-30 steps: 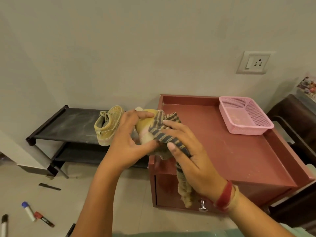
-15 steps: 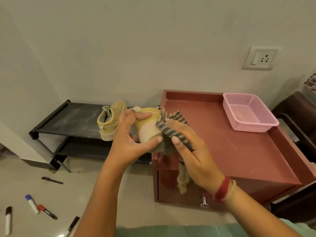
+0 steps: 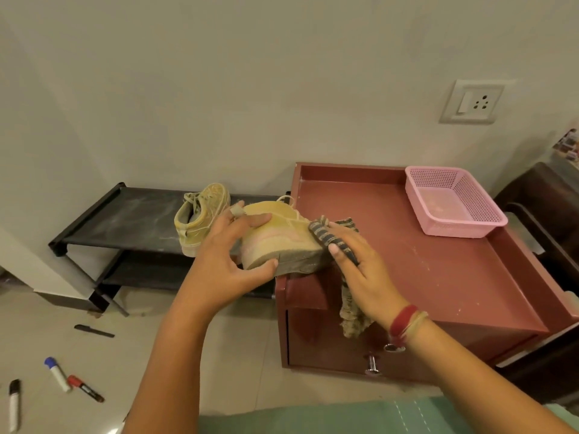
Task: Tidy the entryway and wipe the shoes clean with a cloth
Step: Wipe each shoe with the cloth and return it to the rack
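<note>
A yellow shoe [image 3: 282,242] is held in the air above the left front corner of a red cabinet [image 3: 438,277], its worn sole toward the viewer. The left hand [image 3: 225,258] grips it, fingers curled over the top and thumb under the sole. The right hand [image 3: 360,270] holds a striped cloth [image 3: 332,236] against the shoe's side, fingers lightly bent over it, with the cloth's end hanging below. A second yellow shoe [image 3: 200,214] sits on a black rack [image 3: 131,214]. A pink basket [image 3: 451,202] rests on the cabinet. Markers [image 3: 58,374] lie on the floor.
</note>
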Action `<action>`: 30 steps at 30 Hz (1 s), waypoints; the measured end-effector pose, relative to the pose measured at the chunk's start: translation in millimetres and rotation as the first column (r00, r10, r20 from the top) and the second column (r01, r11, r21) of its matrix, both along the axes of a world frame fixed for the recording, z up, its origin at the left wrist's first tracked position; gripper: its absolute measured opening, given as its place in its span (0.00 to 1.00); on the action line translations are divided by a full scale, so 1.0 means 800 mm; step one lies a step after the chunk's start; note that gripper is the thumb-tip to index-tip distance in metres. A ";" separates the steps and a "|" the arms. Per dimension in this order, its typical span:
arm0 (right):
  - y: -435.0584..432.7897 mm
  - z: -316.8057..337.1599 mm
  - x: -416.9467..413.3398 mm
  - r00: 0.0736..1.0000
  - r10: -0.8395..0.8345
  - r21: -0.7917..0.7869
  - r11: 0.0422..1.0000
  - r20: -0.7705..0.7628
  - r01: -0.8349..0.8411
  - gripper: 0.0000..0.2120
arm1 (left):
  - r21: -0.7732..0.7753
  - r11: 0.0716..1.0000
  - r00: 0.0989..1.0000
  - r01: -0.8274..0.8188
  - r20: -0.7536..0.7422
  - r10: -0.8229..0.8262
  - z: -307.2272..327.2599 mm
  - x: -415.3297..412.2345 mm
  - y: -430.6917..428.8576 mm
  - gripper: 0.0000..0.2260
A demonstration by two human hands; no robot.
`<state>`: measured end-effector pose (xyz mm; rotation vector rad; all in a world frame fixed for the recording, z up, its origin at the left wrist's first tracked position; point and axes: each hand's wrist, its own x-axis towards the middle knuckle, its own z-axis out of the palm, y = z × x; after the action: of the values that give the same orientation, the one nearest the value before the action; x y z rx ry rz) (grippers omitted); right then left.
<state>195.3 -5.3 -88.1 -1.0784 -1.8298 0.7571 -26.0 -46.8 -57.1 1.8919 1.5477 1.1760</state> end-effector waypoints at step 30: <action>-0.001 -0.012 -0.003 0.881 0.061 0.067 0.992 0.469 -0.104 0.20 | -0.087 0.996 0.976 -0.017 -0.220 -0.003 -0.022 0.003 0.028 0.45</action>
<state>192.7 -6.2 -97.8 -1.2025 -2.3053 0.4785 -23.7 -24.1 -74.4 2.0136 1.6918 0.9087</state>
